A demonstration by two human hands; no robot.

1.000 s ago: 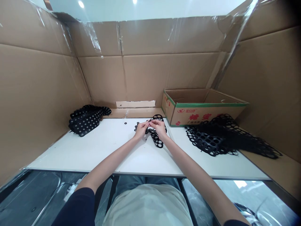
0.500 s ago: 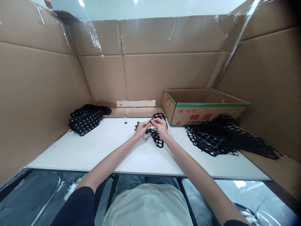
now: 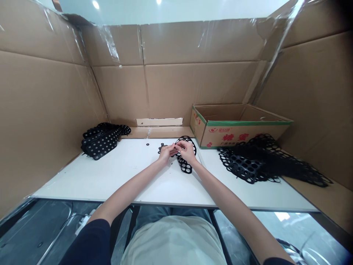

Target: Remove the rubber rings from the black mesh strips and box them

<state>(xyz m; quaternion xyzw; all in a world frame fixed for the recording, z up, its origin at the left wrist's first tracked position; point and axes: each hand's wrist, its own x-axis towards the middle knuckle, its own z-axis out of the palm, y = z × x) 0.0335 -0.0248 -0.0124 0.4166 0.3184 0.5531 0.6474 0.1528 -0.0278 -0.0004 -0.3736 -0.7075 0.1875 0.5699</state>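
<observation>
Cardboard walls flank and back the white counter, an open carton (green-edged) at its two o'clock. Near counter centre, the left hand and right hand hold a black perforated strip in a pinched grip.

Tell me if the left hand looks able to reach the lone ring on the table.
Probably yes: the ring lies near the left hand, with just small black pieces between, though that hand is busy with black mesh.
</observation>
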